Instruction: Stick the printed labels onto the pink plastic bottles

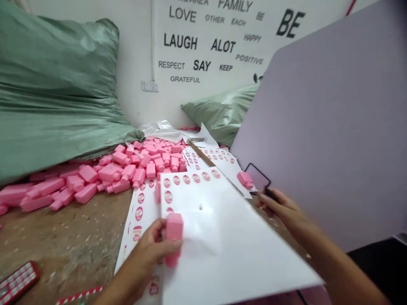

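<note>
Largest first: a pale lilac flat panel (324,135) slanted up the right side; opposite, a bulging, shiny green fabric sack (60,89) leaned over a heap of pink box-shaped bottles (110,171) on the worn brown work surface (79,237). In front lay a broad white sheet (248,254) with round pink-and-white stickers along its far and left edges, overlapping a second sticker-printed white sheet (149,218). Near the panel was a thin black rectangular frame with a dark handle (271,194). Smallest of the lot, a single pink box-shaped bottle (174,226) sat in the left hand (151,250), over the left edge of the broad sheet; whether it touched the paper, could not tell. Judged it light, probably hollow plastic, fairly stiff, a little slick on its smooth flat sides, unlikely to break; best gripped across two opposite faces at mid-body, leaving the front face free. The left hand came in from below, clamped on that bottle, thumb across its lower half, index finger bent along the side. The right hand (281,207), forearm slanting in from lower right, had its fingers closed around the dark handle, wrist nearly straight.
</note>
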{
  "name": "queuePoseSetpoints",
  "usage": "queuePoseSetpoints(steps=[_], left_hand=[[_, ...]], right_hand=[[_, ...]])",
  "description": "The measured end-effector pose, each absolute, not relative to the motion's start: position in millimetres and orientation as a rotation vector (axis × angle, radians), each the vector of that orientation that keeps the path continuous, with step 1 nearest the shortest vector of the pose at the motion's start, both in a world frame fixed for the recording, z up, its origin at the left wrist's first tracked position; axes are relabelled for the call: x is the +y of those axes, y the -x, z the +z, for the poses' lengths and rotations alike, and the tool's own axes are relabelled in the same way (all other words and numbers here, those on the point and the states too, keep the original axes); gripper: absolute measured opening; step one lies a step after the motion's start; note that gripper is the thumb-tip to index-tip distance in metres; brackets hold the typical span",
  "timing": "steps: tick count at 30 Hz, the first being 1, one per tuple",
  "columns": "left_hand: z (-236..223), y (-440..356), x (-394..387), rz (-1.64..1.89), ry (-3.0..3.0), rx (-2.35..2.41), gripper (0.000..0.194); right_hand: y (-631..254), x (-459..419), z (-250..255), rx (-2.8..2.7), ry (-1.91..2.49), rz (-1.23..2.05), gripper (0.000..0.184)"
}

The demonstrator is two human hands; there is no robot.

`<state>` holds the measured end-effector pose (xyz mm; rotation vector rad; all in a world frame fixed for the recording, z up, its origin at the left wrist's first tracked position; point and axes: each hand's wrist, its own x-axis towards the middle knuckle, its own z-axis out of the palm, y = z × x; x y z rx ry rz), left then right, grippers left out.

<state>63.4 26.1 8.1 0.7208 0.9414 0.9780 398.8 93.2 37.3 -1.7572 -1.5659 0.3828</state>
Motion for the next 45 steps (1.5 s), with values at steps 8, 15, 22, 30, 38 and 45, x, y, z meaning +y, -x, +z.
queuePoseSetpoints(steps=[8, 15, 22, 30, 38, 45], left_hand=[[61, -5, 45, 1.088, -1.021, 1.346, 0.051], [120, -27, 84, 1.131, -1.086, 1.350, 0.068], [130, -43, 108, 1.142, -1.107, 1.219, 0.096], [67, -86, 149, 0.967, -1.246, 1.164, 0.054], [25, -133, 203, 0.881, -1.215, 1.298, 0.044], [26, -188, 263, 0.829, -1.291, 1.321, 0.030]], right_hand=[[-409, 179, -33, -1.746, 2.002, 0.248, 0.026], [-429, 190, -50, -1.840, 2.040, 0.302, 0.030], [-466, 198, -16, -1.811, 2.064, 0.267, 0.025], [-479, 202, 18, -1.740, 2.090, 0.183, 0.028], [-473, 209, 43, -1.757, 1.992, 0.014, 0.032], [-461, 200, 33, -1.825, 1.893, -0.024, 0.029]])
